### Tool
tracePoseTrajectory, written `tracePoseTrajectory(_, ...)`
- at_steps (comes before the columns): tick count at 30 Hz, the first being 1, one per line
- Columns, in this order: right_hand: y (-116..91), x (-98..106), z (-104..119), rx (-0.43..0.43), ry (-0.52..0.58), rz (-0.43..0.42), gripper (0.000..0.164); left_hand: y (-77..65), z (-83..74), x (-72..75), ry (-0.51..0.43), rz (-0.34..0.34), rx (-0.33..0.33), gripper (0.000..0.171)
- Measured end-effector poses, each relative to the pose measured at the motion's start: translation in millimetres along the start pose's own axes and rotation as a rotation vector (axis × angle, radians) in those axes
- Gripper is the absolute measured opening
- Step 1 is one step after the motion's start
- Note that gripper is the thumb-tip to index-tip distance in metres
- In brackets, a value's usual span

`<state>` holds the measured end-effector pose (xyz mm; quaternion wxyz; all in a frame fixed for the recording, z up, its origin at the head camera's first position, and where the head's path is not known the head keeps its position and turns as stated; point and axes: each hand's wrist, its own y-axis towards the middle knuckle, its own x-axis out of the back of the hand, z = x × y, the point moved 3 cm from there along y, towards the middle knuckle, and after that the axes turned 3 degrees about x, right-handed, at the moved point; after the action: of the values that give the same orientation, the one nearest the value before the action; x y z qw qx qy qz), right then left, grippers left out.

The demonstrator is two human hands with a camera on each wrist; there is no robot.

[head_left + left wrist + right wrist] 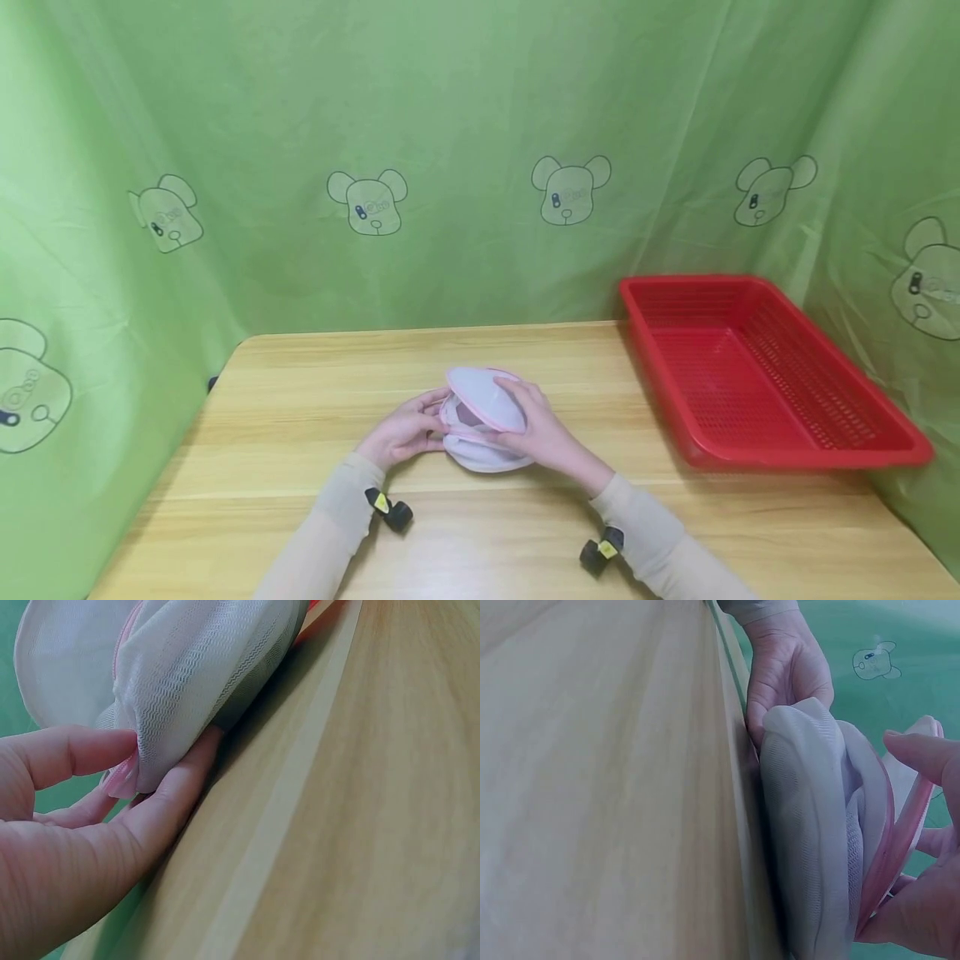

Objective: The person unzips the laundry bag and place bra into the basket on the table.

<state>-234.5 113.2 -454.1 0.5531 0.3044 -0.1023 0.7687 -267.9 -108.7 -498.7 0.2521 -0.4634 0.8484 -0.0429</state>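
Observation:
A small white mesh laundry bag (483, 455) with pink edging lies on the wooden table, its rounded lid (486, 395) tilted up so the opening faces my left side. My left hand (405, 429) pinches the bag's left edge by the pink trim, the thumb above and other fingers below, as the left wrist view shows at the mesh side (187, 682). On the other side my right hand (546, 433) grips the raised lid between thumb and fingers; in the right wrist view the pink rim (900, 847) stands apart from the soft lower half (802, 825).
A red plastic basket (678, 400) with perforated walls stands on the right part of the table (315, 375). Green curtains (465, 100) printed with bear heads hang behind and along both sides.

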Motion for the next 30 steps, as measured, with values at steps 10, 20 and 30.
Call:
tracePoseTrajectory(10, -1, 3, 2, 0.001, 0.036, -0.008, 0.088, 0.3, 0.2, -0.9, -0.017, -0.016, 0.007, 0.078)
tracePoseTrajectory(20, 2, 10, 1, -0.007, 0.087, -0.014, 0.081, 2.2, -0.9, -0.1, -0.013, -0.025, 0.002, 0.076)
tracePoseTrajectory(30, 2, 18, 2, -0.030, 0.099, -0.031, 0.075, 2.7, 0.6, 1.5, -0.016, -0.053, -0.008, 0.073)
